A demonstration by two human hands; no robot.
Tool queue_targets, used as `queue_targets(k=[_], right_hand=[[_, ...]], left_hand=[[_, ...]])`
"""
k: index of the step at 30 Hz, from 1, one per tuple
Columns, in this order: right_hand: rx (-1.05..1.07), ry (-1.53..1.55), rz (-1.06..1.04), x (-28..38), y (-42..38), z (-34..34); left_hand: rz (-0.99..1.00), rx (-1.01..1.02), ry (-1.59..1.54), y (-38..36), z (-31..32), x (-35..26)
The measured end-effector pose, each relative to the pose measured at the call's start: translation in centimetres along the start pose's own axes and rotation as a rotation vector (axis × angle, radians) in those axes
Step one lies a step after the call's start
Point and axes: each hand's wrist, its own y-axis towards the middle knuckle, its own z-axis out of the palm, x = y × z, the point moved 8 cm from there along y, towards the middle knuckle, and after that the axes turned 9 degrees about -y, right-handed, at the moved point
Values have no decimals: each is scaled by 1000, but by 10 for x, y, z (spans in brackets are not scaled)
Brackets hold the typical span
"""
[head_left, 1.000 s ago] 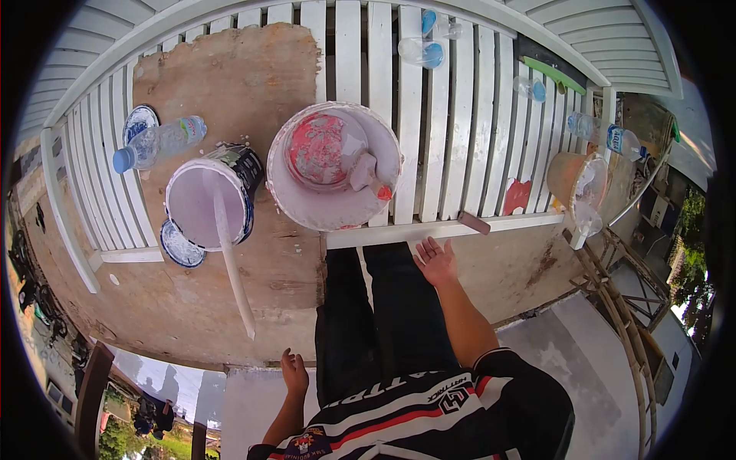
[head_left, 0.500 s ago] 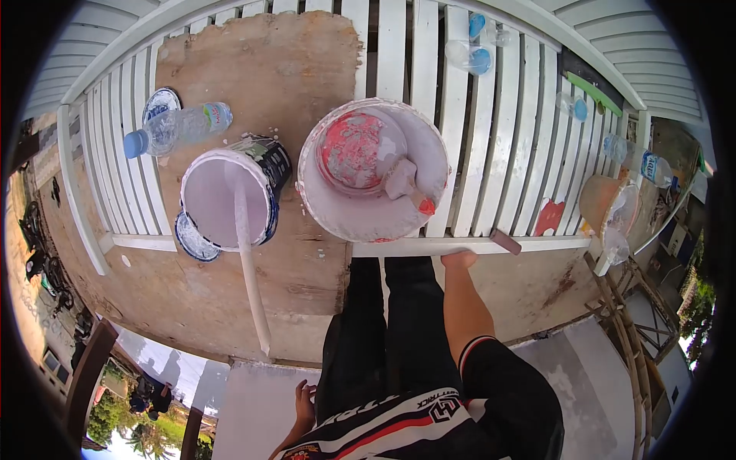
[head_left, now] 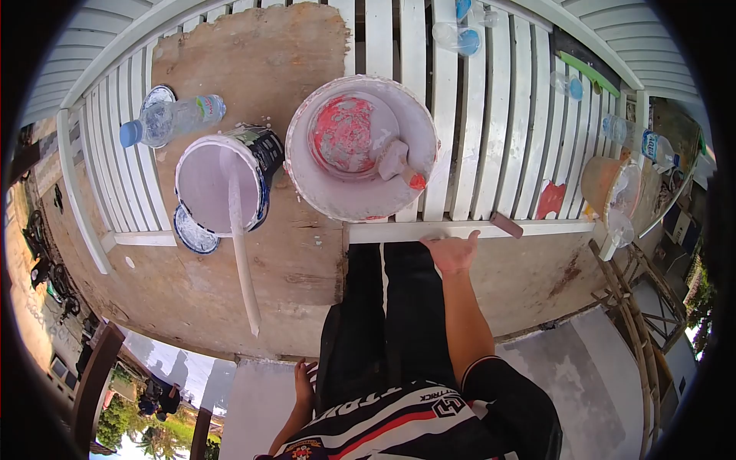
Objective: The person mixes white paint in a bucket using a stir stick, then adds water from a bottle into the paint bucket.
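Note:
My right hand (head_left: 452, 252) is at the front edge of the white slatted bench (head_left: 414, 232), thumb spread from the fingers and nothing in it. My left hand (head_left: 305, 377) hangs low beside my thigh, fingers loosely apart, holding nothing visible. Above my right hand, on the bench, stands a big paint-smeared bucket (head_left: 310, 188). Inside it are a round red-stained container (head_left: 343, 136) and a paint-caked brush (head_left: 392, 159) with a red tip. To the left, a dark-sided paint pail (head_left: 201, 184) holds pale paint, and a long stick (head_left: 244, 268) leans out over its rim.
A plywood sheet (head_left: 253, 61) covers the bench's left part. A plastic bottle (head_left: 172, 121) lies there near a lid (head_left: 195, 232). A reddish-brown block (head_left: 506, 225) sits on the front rail. More bottles (head_left: 652, 148) and a tan bucket (head_left: 606, 188) are at right.
My right hand has turned and shifted slightly left along the bench edge, its thumb now spread. My left hand has risen a little. The view has shifted slightly; the buckets appear higher.

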Motion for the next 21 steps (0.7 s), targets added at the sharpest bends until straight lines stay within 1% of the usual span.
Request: queue_targets(k=[3,5,6,9,12,15,18,21], right_hand=[[593,-13,34,27,-26,13],[954,122,80,52,-42,34],[924,-20,4,63,-39,38],[492,-638,-371,88,-3,37],[211,-928,-807,101,16,74],[231,-847,-992,90,12,127],[-1,-1497,-1518,84,13,166],[-385,-1977,-1438,54,23,170]], left_hand=[[29,15,1,5,8,-13],[24,19,12,5,13,-17],[21,10,19,5,16,-23],[48,-8,9,9,12,-34],[70,-30,-1,13,3,-34],[62,-59,5,12,-3,-32],[56,-57,34,10,-7,-25],[54,-53,-3,12,-11,-19]])
